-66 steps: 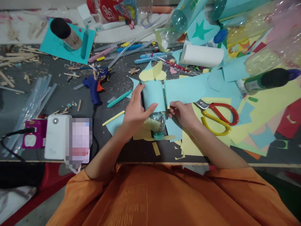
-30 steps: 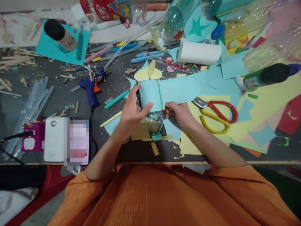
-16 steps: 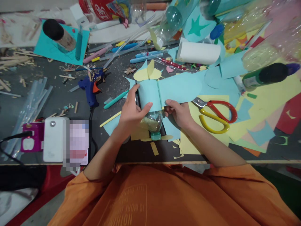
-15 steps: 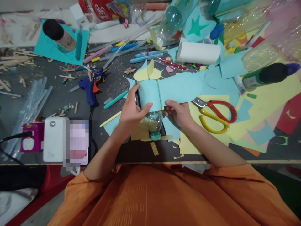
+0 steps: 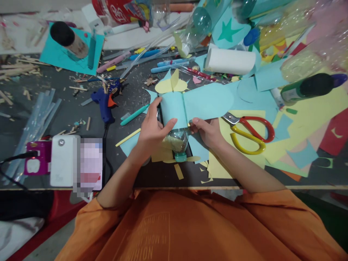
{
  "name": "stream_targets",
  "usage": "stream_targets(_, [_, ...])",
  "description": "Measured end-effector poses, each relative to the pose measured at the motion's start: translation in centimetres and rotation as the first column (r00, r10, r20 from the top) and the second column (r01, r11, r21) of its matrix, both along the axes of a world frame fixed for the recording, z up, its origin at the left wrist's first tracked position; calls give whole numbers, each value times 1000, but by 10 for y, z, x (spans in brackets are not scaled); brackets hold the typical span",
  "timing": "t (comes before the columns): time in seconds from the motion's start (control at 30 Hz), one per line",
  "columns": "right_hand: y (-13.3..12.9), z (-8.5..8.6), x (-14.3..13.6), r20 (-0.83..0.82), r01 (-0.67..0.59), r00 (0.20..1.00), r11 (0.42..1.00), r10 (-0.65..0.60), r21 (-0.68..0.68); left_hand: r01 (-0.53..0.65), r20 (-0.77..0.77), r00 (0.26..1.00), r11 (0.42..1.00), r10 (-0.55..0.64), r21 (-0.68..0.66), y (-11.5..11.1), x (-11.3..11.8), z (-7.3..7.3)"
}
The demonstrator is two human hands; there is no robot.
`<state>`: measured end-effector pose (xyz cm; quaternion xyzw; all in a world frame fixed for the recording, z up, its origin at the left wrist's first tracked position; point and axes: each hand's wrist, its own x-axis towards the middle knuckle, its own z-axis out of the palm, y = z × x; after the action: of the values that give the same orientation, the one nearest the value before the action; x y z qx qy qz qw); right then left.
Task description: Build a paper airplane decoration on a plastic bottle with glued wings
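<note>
— Dark tabletop (image 5: 67, 108), littered everywhere; its near edge crosses the lower frame. Hands?

— Left hand (image 5: 150, 133) grips the paper-wrapped bottle (image 5: 175, 116) at centre; right hand (image 5: 208, 131) pinches the blue paper (image 5: 209, 103) just right of it.

— Free space?

— Little: scissors (image 5: 248, 132) right, glue gun (image 5: 104, 103) left.

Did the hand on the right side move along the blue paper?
Yes, a little. The right hand has slid left toward the bottle, away from the red and yellow scissors, which stayed put.
</note>
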<state>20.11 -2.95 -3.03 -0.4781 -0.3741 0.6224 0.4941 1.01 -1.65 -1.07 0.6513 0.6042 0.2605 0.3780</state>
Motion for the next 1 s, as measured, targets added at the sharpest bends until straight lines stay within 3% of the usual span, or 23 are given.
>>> stream_targets(0.23, [1, -3, 0, -13, 2, 1000, 1000, -2, -4, 11, 6, 1000, 996, -12, 94, 0, -2, -8])
stream_targets(0.5, [1, -3, 0, 15, 9, 1000, 1000, -8, -27, 3, 14, 1000, 998, -4, 61, 0, -1, -4])
stream_targets(1.0, [1, -3, 0, 85, -10, 996, 1000, 7, 30, 22, 35, 999, 991, -27, 135, 0, -4, -14])
